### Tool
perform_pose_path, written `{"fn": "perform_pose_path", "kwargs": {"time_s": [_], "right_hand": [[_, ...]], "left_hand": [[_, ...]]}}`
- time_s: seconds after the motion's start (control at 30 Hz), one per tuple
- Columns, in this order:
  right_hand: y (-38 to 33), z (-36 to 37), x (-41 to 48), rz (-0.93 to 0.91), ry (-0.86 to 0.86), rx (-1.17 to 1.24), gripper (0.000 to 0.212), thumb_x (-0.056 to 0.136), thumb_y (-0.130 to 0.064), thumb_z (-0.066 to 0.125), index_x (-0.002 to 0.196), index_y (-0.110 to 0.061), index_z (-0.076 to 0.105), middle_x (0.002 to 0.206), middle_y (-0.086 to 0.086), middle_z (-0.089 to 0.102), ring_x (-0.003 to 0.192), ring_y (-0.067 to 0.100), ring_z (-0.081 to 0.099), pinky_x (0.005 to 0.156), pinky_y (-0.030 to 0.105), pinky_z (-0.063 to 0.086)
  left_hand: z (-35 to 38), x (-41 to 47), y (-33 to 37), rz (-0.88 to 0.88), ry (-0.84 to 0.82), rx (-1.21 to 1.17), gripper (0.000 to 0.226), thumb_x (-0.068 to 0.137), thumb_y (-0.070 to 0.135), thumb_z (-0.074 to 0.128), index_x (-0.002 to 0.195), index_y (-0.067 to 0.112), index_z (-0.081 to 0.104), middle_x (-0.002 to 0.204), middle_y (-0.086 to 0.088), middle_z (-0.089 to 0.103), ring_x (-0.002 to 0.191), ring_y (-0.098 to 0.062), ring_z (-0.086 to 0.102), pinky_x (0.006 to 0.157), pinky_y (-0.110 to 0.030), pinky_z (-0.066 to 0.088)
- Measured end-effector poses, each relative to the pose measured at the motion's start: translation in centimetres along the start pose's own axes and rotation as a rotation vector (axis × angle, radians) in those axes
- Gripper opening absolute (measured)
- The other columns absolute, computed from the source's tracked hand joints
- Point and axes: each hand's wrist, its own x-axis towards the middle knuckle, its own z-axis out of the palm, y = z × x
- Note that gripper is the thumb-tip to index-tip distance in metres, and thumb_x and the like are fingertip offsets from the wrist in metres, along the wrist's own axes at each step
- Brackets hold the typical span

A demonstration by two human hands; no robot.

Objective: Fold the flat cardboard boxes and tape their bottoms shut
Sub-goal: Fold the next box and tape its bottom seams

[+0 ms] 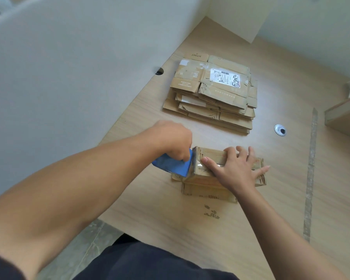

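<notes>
A small folded cardboard box stands on the wooden table with its closed flaps facing up and clear tape along the seam. My right hand lies flat on top of it, fingers spread and pressing down. My left hand grips a blue tape dispenser held against the box's left end. A stack of flat cardboard boxes lies farther back on the table; the top one carries a white shipping label.
A grey wall panel runs along the table's left edge. A round metal cable grommet sits right of the stack. A wooden shelf edge juts in at far right. A strip of tape residue runs down the tabletop.
</notes>
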Motion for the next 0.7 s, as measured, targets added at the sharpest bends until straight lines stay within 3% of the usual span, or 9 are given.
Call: {"fn": "perform_pose_path", "kwargs": {"time_s": [0.17,0.3,0.37,0.47,0.6,0.7], "right_hand": [[1.3,-0.8,0.5,-0.075,0.003,0.017,0.097,0.057,-0.103,0.024,0.124,-0.036,0.047,0.163,0.004,0.014,0.152,0.022,-0.014,0.108,0.077,-0.008],[2.2,-1.1,0.3,-0.171,0.054,-0.063,0.091,0.069,-0.097,0.031,0.141,-0.041,0.036,0.163,0.005,0.007,0.151,0.025,-0.019,0.109,0.075,-0.008],[2.3,-0.9,-0.7,-0.228,0.184,-0.109,0.08,0.08,-0.089,0.031,0.14,-0.036,0.041,0.158,0.008,0.02,0.149,0.029,0.0,0.111,0.074,0.002],[1.0,-0.1,-3.2,-0.288,0.402,-0.014,0.07,0.084,-0.078,0.032,0.126,-0.029,0.058,0.133,0.006,0.045,0.125,0.032,0.035,0.103,0.058,0.031],[-0.8,1.1,-4.3,-0.226,0.228,-0.071,0.066,0.083,-0.083,0.032,0.129,-0.038,0.046,0.131,0.001,0.038,0.124,0.028,0.031,0.099,0.053,0.031],[-0.8,1.6,-3.5,-0.207,0.252,0.01,0.049,0.087,-0.071,0.045,0.123,-0.037,0.049,0.129,0.0,0.037,0.124,0.028,0.029,0.101,0.055,0.03]], "left_hand": [[2.9,-1.2,-1.6,-0.044,-0.013,-0.162,0.026,0.086,0.047,0.058,0.108,0.038,0.066,0.095,0.01,0.063,0.09,-0.021,0.059,0.071,-0.033,0.047],[4.1,-2.4,-4.1,-0.137,0.066,-0.25,0.029,0.088,0.05,0.056,0.116,0.045,0.063,0.105,0.013,0.065,0.094,-0.017,0.059,0.081,-0.038,0.052],[4.6,-2.9,-5.1,-0.188,0.122,-0.385,0.036,0.089,0.05,0.058,0.125,0.05,0.06,0.114,0.016,0.065,0.101,-0.015,0.059,0.089,-0.039,0.052],[5.5,-3.8,-5.9,-0.199,0.193,-0.73,0.037,0.086,0.046,0.067,0.123,0.05,0.063,0.111,0.017,0.068,0.1,-0.009,0.064,0.091,-0.037,0.053],[6.8,-4.9,-5.5,-0.17,0.247,-0.919,0.052,0.077,0.047,0.072,0.127,0.051,0.058,0.112,0.022,0.068,0.098,-0.003,0.066,0.092,-0.032,0.052],[7.6,-5.2,-5.3,-0.185,0.267,-0.92,0.053,0.084,0.039,0.073,0.132,0.052,0.052,0.114,0.02,0.066,0.1,-0.005,0.065,0.087,-0.03,0.051]]}}
